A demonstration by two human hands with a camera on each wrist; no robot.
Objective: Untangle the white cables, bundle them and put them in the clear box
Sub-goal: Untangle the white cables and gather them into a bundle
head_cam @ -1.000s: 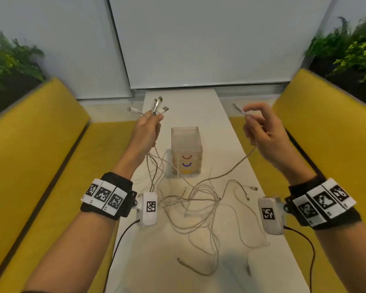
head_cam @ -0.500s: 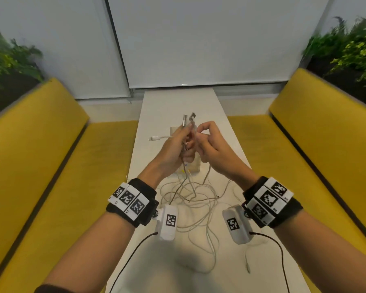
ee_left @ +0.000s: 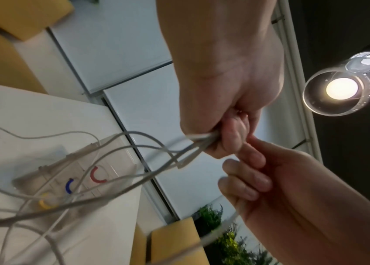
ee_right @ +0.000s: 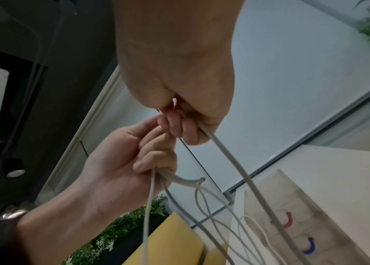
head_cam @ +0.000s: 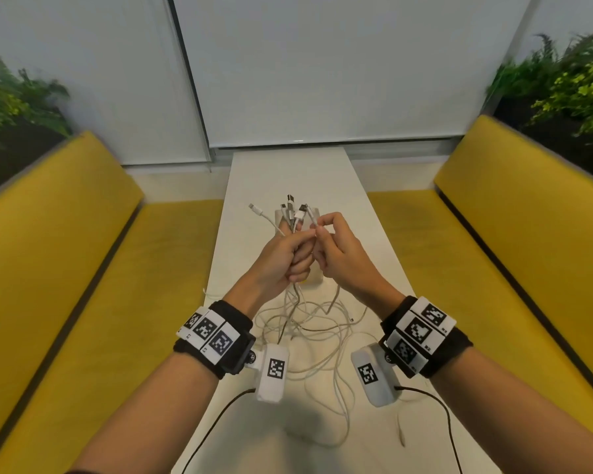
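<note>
we find no readable writing anywhere; the only marks are black-and-white square code patterns on the wrist bands (head_cam: 208,331) and three curved strokes, red, blue and yellow, on the wall of the clear box (ee_left: 82,176).

at the centre of the head view, our left hand (head_cam: 283,256) is curled in a fist round a bunch of white cables (head_cam: 298,323), their plug ends fanning upward above the knuckles. our right hand (head_cam: 338,254) sits against it, thumb and forefinger pinching one thin cable end (head_cam: 313,218) beside the bunch; its lower fingers are folded, and the right wrist view shows that cable running down out of the palm. the cords are smooth, round and limp, hanging from the fist into loose overlapping loops on the matte white table (head_cam: 243,254) between the wrists.

the box is translucent plastic, square-edged, standing on the table just behind the hands and mostly hidden by them in the head view.

yellow benches (head_cam: 59,268) flank the narrow table on the left and right of the frame. loops reach close to the lower right table edge.
</note>
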